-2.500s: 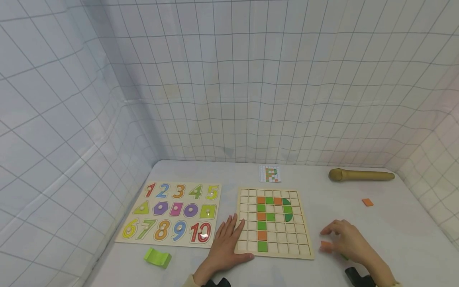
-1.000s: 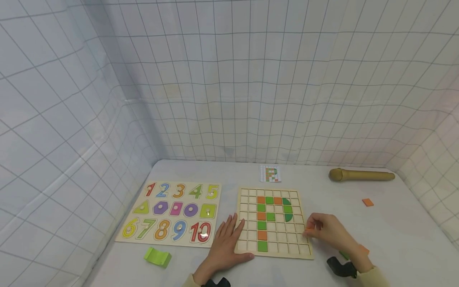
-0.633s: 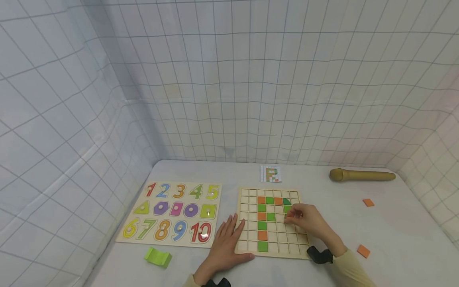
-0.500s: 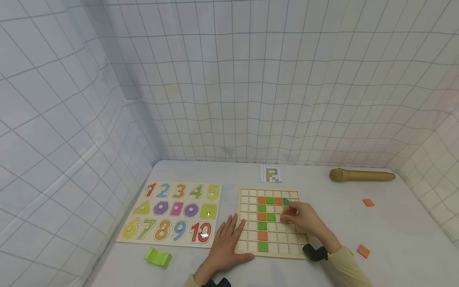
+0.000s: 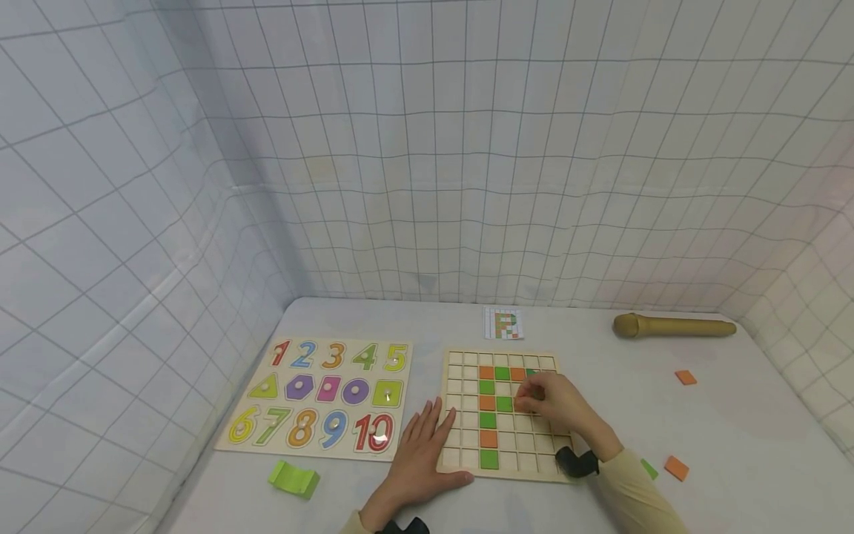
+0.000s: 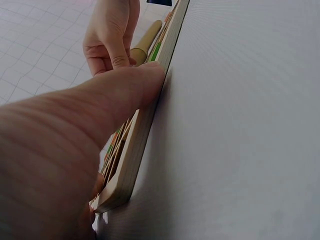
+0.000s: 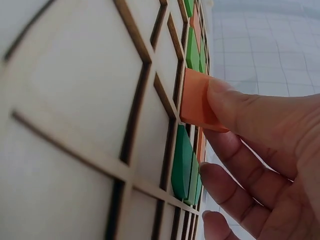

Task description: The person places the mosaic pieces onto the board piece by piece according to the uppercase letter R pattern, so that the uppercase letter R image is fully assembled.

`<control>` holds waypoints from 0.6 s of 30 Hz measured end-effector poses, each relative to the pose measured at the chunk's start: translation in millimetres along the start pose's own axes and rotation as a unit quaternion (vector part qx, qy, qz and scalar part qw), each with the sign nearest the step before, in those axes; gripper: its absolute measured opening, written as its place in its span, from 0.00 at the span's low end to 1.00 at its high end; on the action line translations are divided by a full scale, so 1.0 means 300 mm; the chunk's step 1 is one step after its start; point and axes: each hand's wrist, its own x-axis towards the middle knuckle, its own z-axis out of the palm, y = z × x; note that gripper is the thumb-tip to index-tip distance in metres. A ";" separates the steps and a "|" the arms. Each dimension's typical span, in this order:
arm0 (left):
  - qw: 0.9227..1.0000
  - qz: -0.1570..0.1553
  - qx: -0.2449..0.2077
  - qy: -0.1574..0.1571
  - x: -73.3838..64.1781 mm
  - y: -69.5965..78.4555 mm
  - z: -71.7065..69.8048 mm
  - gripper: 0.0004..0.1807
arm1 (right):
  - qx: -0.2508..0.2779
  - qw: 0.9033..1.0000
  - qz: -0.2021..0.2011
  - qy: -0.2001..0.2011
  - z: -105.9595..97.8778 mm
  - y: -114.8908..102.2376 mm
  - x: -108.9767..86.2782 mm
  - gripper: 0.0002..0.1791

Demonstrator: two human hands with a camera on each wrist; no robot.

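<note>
My right hand (image 5: 552, 400) pinches an orange square tile (image 7: 200, 97) between thumb and fingers. In the right wrist view the tile is tilted, its lower edge at a cell of the wooden grid board (image 5: 460, 460). A green tile (image 5: 503, 404) lies on one side of that cell, and a dark green rounded tile (image 7: 182, 160) on the other. Orange and green tiles fill a column and part of the upper rows. My left hand (image 5: 422, 454) lies spread over the board's left edge, fingers straight, its thumb along the near edge.
A number puzzle board (image 5: 313, 397) lies at the left, with a bright green block (image 5: 293, 479) in front. Behind the grid board is a pattern card (image 5: 503, 324). On the right are a tan microphone-shaped object (image 5: 674, 326), orange tiles (image 5: 677, 468) and a green piece (image 5: 649, 469).
My right hand has carried an orange tile from the table on the right leftward onto the grid board, beside the green tile. My left hand stays put.
</note>
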 end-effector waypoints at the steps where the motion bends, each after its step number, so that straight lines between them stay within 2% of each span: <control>1: 1.000 0.001 0.000 0.001 0.000 -0.001 0.001 0.53 | -0.003 1.000 -0.001 -0.001 -0.001 -0.001 0.000 0.06; 9: 1.000 0.012 -0.003 0.017 -0.002 -0.006 0.008 0.53 | -0.032 0.999 0.015 -0.011 -0.009 -0.007 0.005 0.06; 18: 1.000 0.000 0.003 0.001 0.000 -0.005 0.004 0.53 | -0.084 0.996 0.005 -0.002 -0.018 -0.016 0.012 0.02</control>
